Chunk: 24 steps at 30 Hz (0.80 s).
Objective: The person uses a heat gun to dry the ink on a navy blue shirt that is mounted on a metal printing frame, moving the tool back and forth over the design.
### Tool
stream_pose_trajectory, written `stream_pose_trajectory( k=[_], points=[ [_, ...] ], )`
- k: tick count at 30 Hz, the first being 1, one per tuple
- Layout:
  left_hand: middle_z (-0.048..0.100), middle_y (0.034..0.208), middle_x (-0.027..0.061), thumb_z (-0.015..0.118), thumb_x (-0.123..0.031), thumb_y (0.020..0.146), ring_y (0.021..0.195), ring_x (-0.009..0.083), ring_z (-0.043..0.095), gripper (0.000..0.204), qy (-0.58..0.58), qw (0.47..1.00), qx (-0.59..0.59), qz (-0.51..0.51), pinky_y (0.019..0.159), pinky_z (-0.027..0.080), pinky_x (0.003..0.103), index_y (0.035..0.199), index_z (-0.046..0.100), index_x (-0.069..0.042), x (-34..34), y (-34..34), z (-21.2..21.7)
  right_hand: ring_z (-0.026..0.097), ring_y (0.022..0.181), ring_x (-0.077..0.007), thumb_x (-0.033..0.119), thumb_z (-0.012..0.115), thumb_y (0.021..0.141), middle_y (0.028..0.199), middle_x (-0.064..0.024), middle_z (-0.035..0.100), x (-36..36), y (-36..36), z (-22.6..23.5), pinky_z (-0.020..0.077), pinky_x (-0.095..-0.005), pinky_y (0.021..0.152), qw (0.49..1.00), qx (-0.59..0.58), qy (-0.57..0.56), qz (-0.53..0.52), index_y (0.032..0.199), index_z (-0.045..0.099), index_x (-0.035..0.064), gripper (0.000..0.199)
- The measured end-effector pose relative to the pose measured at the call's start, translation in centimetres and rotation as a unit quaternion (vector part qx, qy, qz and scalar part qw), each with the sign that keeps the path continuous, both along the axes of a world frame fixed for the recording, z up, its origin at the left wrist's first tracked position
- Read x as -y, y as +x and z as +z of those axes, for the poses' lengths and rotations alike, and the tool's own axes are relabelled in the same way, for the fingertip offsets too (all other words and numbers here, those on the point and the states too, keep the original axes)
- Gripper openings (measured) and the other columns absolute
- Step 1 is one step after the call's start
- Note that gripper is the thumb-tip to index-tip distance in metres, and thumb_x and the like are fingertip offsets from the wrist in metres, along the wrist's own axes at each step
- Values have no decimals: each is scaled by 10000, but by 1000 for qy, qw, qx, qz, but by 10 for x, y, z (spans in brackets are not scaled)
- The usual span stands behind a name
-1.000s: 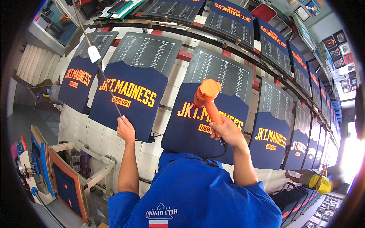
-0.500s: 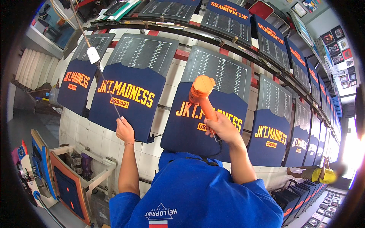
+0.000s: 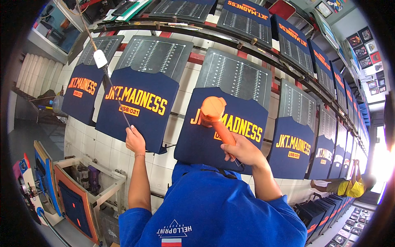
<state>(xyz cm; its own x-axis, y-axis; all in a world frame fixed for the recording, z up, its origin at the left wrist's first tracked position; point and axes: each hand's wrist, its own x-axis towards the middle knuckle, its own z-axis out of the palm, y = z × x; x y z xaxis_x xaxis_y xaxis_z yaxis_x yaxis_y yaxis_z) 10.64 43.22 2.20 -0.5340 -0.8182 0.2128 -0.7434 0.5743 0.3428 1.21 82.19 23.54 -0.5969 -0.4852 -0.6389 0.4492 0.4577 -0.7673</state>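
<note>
My right hand (image 3: 246,151) is closed round the handle of an orange hair dryer (image 3: 214,109). Its head hovers over the lettering of a navy T-shirt (image 3: 191,144) printed in yellow-orange. A black board (image 3: 238,68) with white ruled marks shows above that shirt's neckline. My left hand (image 3: 135,139) pinches a thin cord (image 3: 122,110) that runs down from above. A white connector (image 3: 100,59) sits along this cord, which crosses in front of another printed navy shirt (image 3: 144,125). Part of the lettering is hidden behind the dryer.
Several more boards with navy shirts (image 3: 290,162) continue to the right, and a second row (image 3: 247,20) stands beyond a dark rail (image 3: 218,36). A wooden-framed screen (image 3: 78,206) and a pale stand (image 3: 111,185) are at lower left. Another person in yellow (image 3: 349,188) is far right.
My right hand has moved slightly right and down, while the hair dryer's head has swung left and lower over the shirt. My left hand stays on the cord.
</note>
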Motion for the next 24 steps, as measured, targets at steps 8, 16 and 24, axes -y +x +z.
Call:
stream_pose_trajectory(
  k=[8,16,24],
  points=[
    [678,789,217,396,-420,1054,738,457,653,427,7,1000,7,4,631,472,575,950,554,-38,1,-1,-1,642,632,-118,183,635,951,758,-32,605,-19,5,0,485,-248,527,998,25,-32,-52,1076,544,7,234],
    [683,790,211,406,-406,1051,733,451,654,413,-8,1000,-2,1,627,475,570,942,550,-35,1,0,-5,639,636,-117,183,634,954,765,-32,609,-25,12,5,486,-249,529,998,0,3,-56,1061,544,-2,232],
    [682,806,213,402,-401,1055,750,459,647,411,-2,1000,1,0,632,470,564,944,550,-34,0,-1,-2,629,616,-117,198,617,961,730,-34,600,-31,0,-11,481,-250,524,996,-17,-21,-85,1050,539,3,228]
  ],
)
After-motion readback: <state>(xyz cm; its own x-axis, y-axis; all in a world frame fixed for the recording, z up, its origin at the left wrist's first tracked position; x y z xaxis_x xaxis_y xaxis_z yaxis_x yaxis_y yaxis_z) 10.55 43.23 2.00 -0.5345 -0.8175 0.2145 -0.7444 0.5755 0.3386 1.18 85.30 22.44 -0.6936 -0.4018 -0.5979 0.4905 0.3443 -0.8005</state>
